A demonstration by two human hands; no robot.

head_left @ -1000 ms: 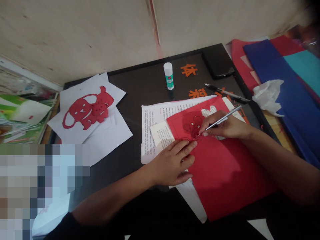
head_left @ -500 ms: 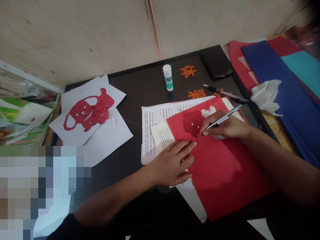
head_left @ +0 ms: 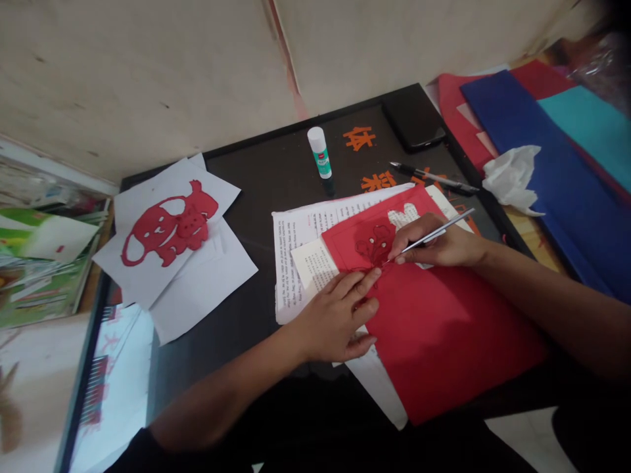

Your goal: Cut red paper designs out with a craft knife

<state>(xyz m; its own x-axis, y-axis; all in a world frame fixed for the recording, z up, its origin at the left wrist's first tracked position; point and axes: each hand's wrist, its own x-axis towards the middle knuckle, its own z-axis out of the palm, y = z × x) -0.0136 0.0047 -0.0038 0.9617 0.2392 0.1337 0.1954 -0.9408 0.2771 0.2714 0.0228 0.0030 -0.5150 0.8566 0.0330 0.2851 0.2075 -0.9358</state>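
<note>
- right hand (head_left: 438, 244) pinches a slim metal craft knife (head_left: 434, 233), its tip touching the red paper (head_left: 444, 341) at a cut design (head_left: 375, 242);
- left hand (head_left: 335, 320) lies open, fingers spread, pressing the paper's left edge;
- the paper rests on printed pages (head_left: 305, 263) on a dark table (head_left: 246, 190);
- far off stand a glue stick (head_left: 320, 152) and a black pen (head_left: 434, 177);
- left lies a red animal cut-out (head_left: 167, 223) on white paper (head_left: 207, 282);

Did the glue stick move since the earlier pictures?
No. The glue stick is still just left of the orange paper character, the same gap as before; only the camera view shifted.
</note>
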